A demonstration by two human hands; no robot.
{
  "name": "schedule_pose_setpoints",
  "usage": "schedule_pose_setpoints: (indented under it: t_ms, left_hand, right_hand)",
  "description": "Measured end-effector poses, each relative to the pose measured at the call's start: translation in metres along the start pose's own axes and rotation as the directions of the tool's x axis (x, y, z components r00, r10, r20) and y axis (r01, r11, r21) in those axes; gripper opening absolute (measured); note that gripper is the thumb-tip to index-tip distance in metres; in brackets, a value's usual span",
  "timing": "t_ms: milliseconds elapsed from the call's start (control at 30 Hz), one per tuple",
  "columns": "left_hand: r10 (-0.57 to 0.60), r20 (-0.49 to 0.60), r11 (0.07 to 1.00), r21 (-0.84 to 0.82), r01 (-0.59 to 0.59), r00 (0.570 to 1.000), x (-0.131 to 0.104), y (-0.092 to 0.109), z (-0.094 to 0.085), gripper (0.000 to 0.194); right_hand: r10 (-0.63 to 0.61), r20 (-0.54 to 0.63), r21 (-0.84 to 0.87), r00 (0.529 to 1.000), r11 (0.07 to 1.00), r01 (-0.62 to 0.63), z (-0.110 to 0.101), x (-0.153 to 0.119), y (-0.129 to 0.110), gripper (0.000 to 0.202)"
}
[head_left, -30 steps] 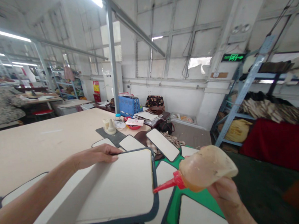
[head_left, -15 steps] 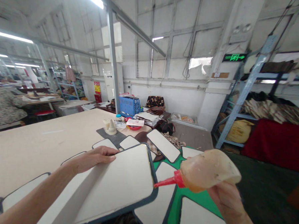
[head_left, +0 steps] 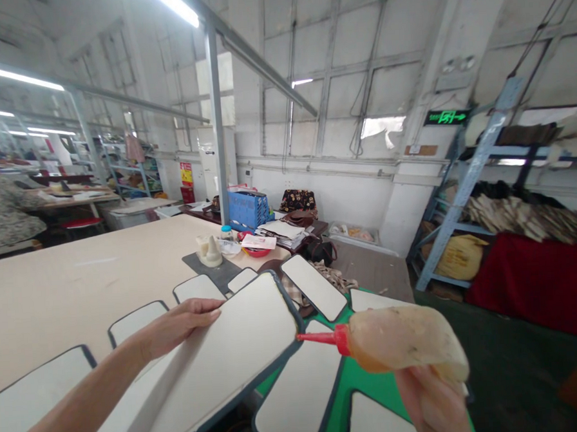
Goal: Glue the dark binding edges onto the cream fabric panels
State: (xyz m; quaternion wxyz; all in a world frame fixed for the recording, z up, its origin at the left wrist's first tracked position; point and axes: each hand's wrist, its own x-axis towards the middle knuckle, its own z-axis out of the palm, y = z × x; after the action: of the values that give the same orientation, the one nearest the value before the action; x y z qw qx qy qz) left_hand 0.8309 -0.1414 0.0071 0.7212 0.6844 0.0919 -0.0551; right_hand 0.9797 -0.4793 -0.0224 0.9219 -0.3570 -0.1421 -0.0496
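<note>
A large white panel with a dark blue edge [head_left: 237, 347] is tilted up in front of me. My left hand [head_left: 190, 321] grips its upper left edge, thumb on the white face. My right hand [head_left: 431, 395] holds a translucent squeeze bottle [head_left: 401, 339] from below, lying on its side. Its red nozzle [head_left: 319, 337] points left, and the tip touches or nearly touches the panel's right edge near the corner. Amber liquid shows in the bottle. Other white panels [head_left: 298, 396] with dark edges lie around, some on a green surface [head_left: 374, 382].
A long beige table [head_left: 102, 258] stretches left. A dark mat [head_left: 228, 271] bears a cone-shaped object [head_left: 213, 252]. Farther back are a blue basket [head_left: 247, 208], a red dish [head_left: 259, 251] and papers [head_left: 282, 229]. A metal shelf [head_left: 470, 168] stands right. A person [head_left: 7, 208] is at far left.
The held panel has rotated, its right end now angled more steeply upward. The nozzle tip sits slightly higher in the view, and the bottle is more level.
</note>
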Motion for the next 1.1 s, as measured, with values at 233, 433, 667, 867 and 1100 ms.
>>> schedule_pose_setpoints:
  t_ms: [233, 433, 667, 867, 1100]
  left_hand:
    - [0.022, -0.046, 0.998, -0.05, -0.024, 0.999, 0.008, -0.012, 0.006, 0.044]
    - [0.011, -0.103, 0.996, -0.087, -0.02, 0.995, 0.011, -0.02, 0.014, 0.041]
    - [0.015, -0.121, 0.991, -0.132, -0.031, 0.992, 0.014, -0.022, 0.028, 0.041]
    - [0.01, -0.148, 0.983, -0.18, -0.037, 0.989, 0.018, -0.027, 0.028, 0.038]
    - [-0.018, -0.211, 0.974, -0.224, -0.031, 0.977, 0.02, -0.029, 0.028, 0.037]
  right_hand:
    - [-0.055, 0.029, -0.008, 0.998, 0.998, 0.055, 0.001, 0.001, 0.007, 0.049]
    - [-0.052, 0.043, 0.029, 0.998, 0.998, 0.051, 0.004, 0.006, 0.011, 0.049]
    - [-0.001, 0.016, 0.015, 1.0, 1.0, 0.001, 0.007, 0.008, 0.012, 0.05]
    - [0.031, 0.002, 0.002, 1.0, 1.0, -0.031, 0.007, 0.006, 0.018, 0.051]
    - [0.025, 0.015, -0.062, 1.0, 0.998, -0.024, 0.006, 0.004, 0.023, 0.05]
